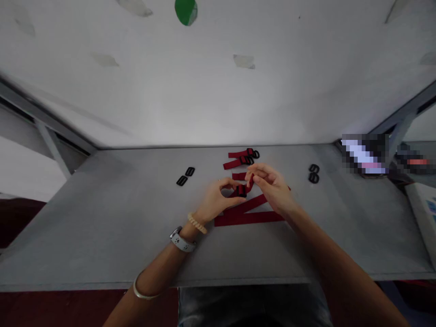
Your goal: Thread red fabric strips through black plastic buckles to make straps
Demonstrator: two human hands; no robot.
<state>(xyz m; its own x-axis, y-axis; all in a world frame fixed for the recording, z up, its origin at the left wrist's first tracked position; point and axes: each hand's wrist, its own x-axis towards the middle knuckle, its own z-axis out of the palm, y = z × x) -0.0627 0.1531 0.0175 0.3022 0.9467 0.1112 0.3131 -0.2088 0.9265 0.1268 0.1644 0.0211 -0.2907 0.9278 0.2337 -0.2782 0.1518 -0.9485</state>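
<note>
Between the thumb and fingers of my left hand (220, 197) is a black slide buckle (241, 190) with red webbing through it. My right hand (270, 184) pinches the end of that red webbing strap (250, 183), just right of the buckle. Beneath my hands lie loose red straps (248, 219) on the grey table. Behind them rest two red straps fitted with black buckles and rings (245, 160). Another piece of red webbing (238, 176) is partly hidden by my right hand.
Two black slide buckles (185, 176) lie to the left on the table (136, 218). Two black D-shaped rings (314, 174) lie to the right. A blurred-out device (366, 156) stands at the far right. A white wall (218, 104) rises behind the table.
</note>
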